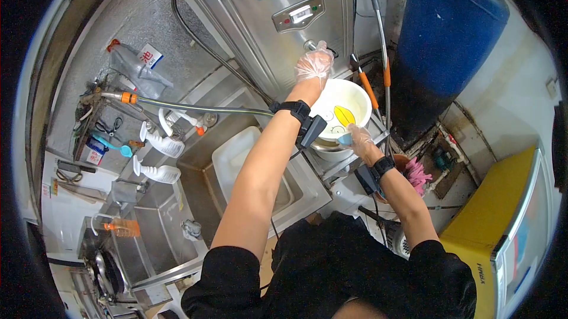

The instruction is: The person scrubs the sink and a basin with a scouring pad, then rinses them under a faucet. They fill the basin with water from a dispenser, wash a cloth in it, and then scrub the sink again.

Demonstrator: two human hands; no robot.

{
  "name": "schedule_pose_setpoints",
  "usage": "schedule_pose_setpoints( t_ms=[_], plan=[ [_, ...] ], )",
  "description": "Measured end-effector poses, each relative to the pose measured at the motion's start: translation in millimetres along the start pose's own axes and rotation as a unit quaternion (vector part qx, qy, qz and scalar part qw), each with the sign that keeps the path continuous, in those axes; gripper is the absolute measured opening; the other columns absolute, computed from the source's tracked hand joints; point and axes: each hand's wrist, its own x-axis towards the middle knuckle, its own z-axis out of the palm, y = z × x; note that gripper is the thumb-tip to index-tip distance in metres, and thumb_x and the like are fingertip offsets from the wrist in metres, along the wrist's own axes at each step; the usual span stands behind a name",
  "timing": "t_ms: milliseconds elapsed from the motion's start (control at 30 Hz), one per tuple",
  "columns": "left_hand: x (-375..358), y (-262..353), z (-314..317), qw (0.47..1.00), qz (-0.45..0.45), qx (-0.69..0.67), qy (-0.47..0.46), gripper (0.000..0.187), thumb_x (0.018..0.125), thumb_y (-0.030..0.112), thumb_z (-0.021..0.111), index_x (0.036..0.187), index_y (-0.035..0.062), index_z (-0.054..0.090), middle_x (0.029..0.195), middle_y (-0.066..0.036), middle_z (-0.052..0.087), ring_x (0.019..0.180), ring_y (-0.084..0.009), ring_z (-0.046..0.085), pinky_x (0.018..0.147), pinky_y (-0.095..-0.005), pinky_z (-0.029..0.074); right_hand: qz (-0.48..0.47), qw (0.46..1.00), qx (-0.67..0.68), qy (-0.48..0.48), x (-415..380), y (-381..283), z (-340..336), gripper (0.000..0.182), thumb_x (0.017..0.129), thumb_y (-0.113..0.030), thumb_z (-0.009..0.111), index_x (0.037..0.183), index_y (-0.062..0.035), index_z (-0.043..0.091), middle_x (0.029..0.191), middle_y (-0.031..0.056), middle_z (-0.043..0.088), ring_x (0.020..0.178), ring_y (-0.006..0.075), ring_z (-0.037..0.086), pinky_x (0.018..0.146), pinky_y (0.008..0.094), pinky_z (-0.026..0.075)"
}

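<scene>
While the right hand (362,141) is holding the near rim of a white bowl (357,95) in the head view, its fingers closed on the edge, the left hand (316,66) is resting at the tap (309,45) of a steel boiler (254,29), fingers bent; whether it is gripping the tap, I cannot tell. The bowl is sitting just below the left hand, its mouth tilting slightly toward the camera, probably so that it is lying under the outlet, and the grip on the rim is likely keeping it steady. Clear, crinkled plastic gloves are covering both hands, perhaps for cleanliness. The bowl is looking smooth, round and glossy, and a yellow leaf shape (343,116), seemingly printed, is showing inside. The boiler is presenting flat, brushed metal; beside it a ribbed hose (201,108) is curving across the sink area, where a pale rectangular tub (223,154) is lying inside a steel basin (198,171). Opposite, a tall blue barrel (452,38) is standing, its lower part darkly stained.
</scene>
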Motion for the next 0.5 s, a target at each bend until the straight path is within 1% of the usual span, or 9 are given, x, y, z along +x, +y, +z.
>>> schedule_pose_setpoints(
  t_ms=[100,167,200,267,333,400,433,467,500],
  plan=[
    [-0.8,0.6,-1.6,1.000,0.006,0.000,0.009,0.025,0.090,0.020,0.040,0.106,0.0077,0.054,0.090,-0.021,0.063,0.080,-0.0377,0.062,0.067,-0.0447,0.051,-0.022,0.998,-0.057,-0.013,-4.7,-6.4,-1.4,0.051,0.091,-0.043,0.039,0.103,0.0033,0.055,0.096,0.0149,0.061,0.081,0.0239,0.060,0.069,0.0351,0.051],
    [-3.1,4.4,-6.4,1.000,0.003,0.006,0.006,0.024,0.090,0.020,0.040,0.105,0.0078,0.054,0.090,-0.021,0.063,0.080,-0.0377,0.062,0.067,-0.0449,0.051,0.000,0.993,-0.110,-0.050,-10.8,-16.8,-1.7,0.048,0.090,-0.040,0.045,0.113,0.0017,0.050,0.104,0.0124,0.058,0.087,0.0189,0.058,0.071,0.0312,0.049],
    [-3.5,5.1,-7.0,1.000,0.001,0.012,0.002,0.024,0.090,0.020,0.040,0.104,0.0078,0.054,0.090,-0.021,0.063,0.080,-0.0376,0.062,0.067,-0.0452,0.051,0.000,0.993,-0.110,-0.051,-8.8,-16.3,-3.5,0.048,0.090,-0.040,0.045,0.113,0.0017,0.050,0.104,0.0124,0.058,0.087,0.0189,0.058,0.071,0.0312,0.049],
    [-2.7,5.2,-7.5,1.000,0.001,0.002,0.001,0.023,0.089,0.020,0.041,0.104,0.0077,0.054,0.091,-0.021,0.063,0.080,-0.0378,0.062,0.067,-0.0451,0.051,-0.013,0.982,-0.176,-0.067,-1.7,-11.4,-10.6,0.047,0.090,-0.039,0.045,0.113,0.0016,0.050,0.102,0.0122,0.058,0.085,0.0183,0.058,0.070,0.0305,0.048],
    [-1.1,1.6,-3.2,1.000,0.001,-0.009,-0.001,0.022,0.089,0.020,0.041,0.103,0.0076,0.054,0.091,-0.021,0.063,0.080,-0.0380,0.062,0.068,-0.0451,0.051,-0.020,0.987,-0.142,-0.067,11.5,3.7,-17.3,0.047,0.089,-0.038,0.046,0.113,0.0017,0.050,0.103,0.0124,0.058,0.085,0.0189,0.058,0.070,0.0312,0.049],
    [-0.1,-2.8,0.3,0.999,0.036,-0.009,0.032,0.022,0.089,0.020,0.043,0.099,0.0067,0.056,0.091,-0.020,0.063,0.080,-0.0367,0.062,0.068,-0.0443,0.051,-0.027,0.992,-0.106,-0.066,17.9,12.9,-20.4,0.046,0.089,-0.037,0.047,0.114,0.0018,0.050,0.103,0.0127,0.058,0.086,0.0195,0.059,0.071,0.0319,0.050],
    [3.4,-5.1,-0.2,0.999,0.037,-0.009,0.031,0.022,0.089,0.020,0.043,0.099,0.0067,0.056,0.091,-0.020,0.063,0.080,-0.0367,0.062,0.068,-0.0443,0.051,-0.051,0.990,-0.126,-0.047,18.1,14.7,-18.6,0.050,0.091,-0.043,0.037,0.103,0.0026,0.055,0.092,0.0146,0.060,0.079,0.0218,0.058,0.069,0.0329,0.048],
    [8.7,-8.8,-1.8,0.995,0.083,0.031,0.039,0.021,0.089,0.019,0.042,0.097,0.0069,0.057,0.090,-0.019,0.063,0.082,-0.0370,0.062,0.070,-0.0443,0.051,-0.075,0.986,-0.144,-0.028,18.4,16.9,-16.5,0.061,0.093,-0.048,0.027,0.092,0.0035,0.060,0.081,0.0164,0.063,0.072,0.0241,0.058,0.066,0.0338,0.047],
    [14.7,-11.9,-4.6,0.988,0.129,0.070,0.046,0.021,0.088,0.018,0.042,0.095,0.0071,0.058,0.090,-0.019,0.063,0.084,-0.0373,0.062,0.072,-0.0444,0.050,-0.073,0.986,-0.145,-0.026,14.9,13.4,-8.5,0.061,0.093,-0.048,0.027,0.092,0.0035,0.060,0.081,0.0164,0.063,0.072,0.0241,0.058,0.066,0.0338,0.047]
  ],
)
